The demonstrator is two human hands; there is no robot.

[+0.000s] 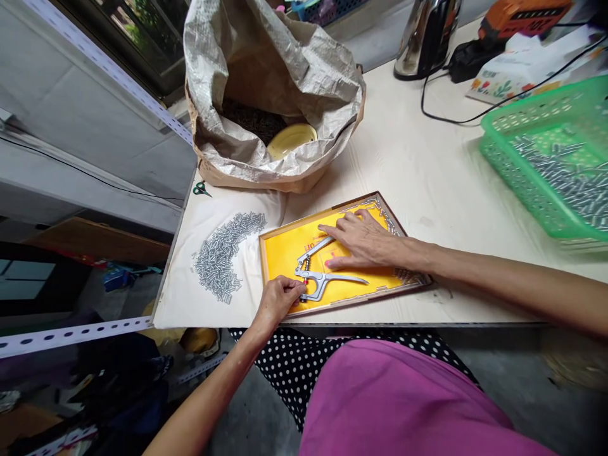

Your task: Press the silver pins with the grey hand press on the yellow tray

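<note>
A pair of silver hand-press pliers (323,277) with a spring lies in a shallow wooden tray (313,311) lined with yellow. At the jaw of the pliers, beside a small red part, my left hand (278,297) has its thumb and fingertips pinched together. What they hold, if anything, is too small to make out. My right hand (361,240) rests over the end of the upper handle, fingers and thumb apart. The lower handle is free of both hands. Small metal pieces (392,218) line the tray's right end, partly hidden by my right forearm.
A pile of small metal pins (221,256) lies on white cloth at the left. Behind it stand green-handled scissors (202,189) and a large open sack (275,171) with a yellow dish (292,140). A green basket (522,183) of metal pieces, a kettle (422,41) and a cable are at right.
</note>
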